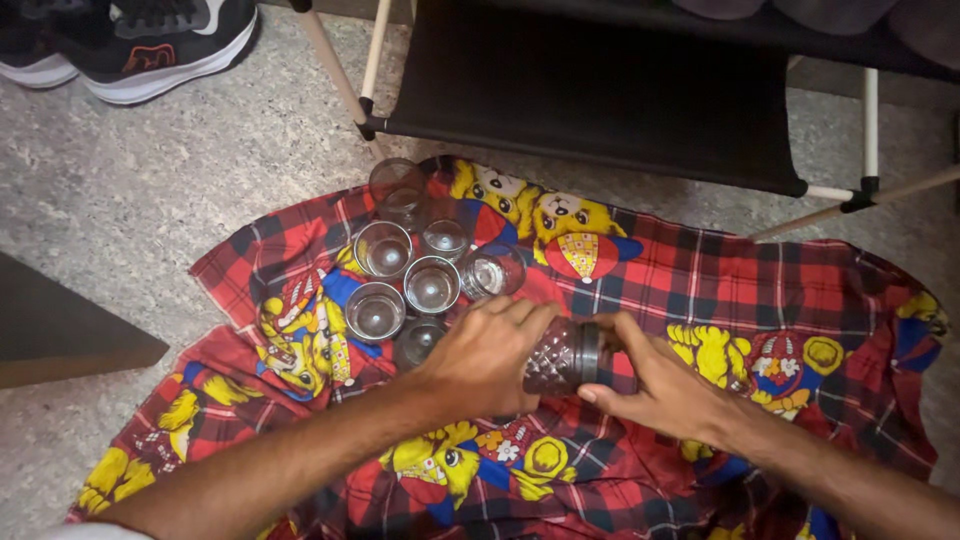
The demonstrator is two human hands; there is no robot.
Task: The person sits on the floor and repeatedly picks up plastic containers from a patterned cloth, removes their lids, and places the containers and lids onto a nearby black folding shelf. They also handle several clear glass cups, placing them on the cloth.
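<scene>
Centre of the frame: a patterned glass tumbler [562, 355], lying on its side just above the red plaid cloth [700, 270], gripped from both ends. Left hand [487, 355] wrapped over the base half, fingers curled down across the cut-diamond body, closed firmly on it. Right hand [665, 385] at the mouth end, thumb and fingers pinched round the rim, likewise closed on the glass.

Just left of and above the hands, toward the upper middle of the frame: a cluster of clear tumblers [410, 270], upright, standing close together on the cloth, some touching. Nearest one [418, 340] right beside the left knuckles.

Upper part of the frame: a black fabric rack shelf [590, 90] on pale tube legs. Upper left corner: a pair of dark sports shoes [130, 40] on the speckled stone floor [150, 190]. Far left edge: a dark slab [60, 325] of wood or board.

As for handling, a judgement only: rigid, brittle, fairly light, probably thick-walled. Faceted body likely to offer more purchase than a smooth wall; rim thinner and likeliest to chip. Best taken round the patterned middle with a full wrap, not by the lip alone. Close neighbours easy to knock with knuckles or elbow. Soft cloth beneath, some cushion, though uneven footing for standing glasses.
</scene>
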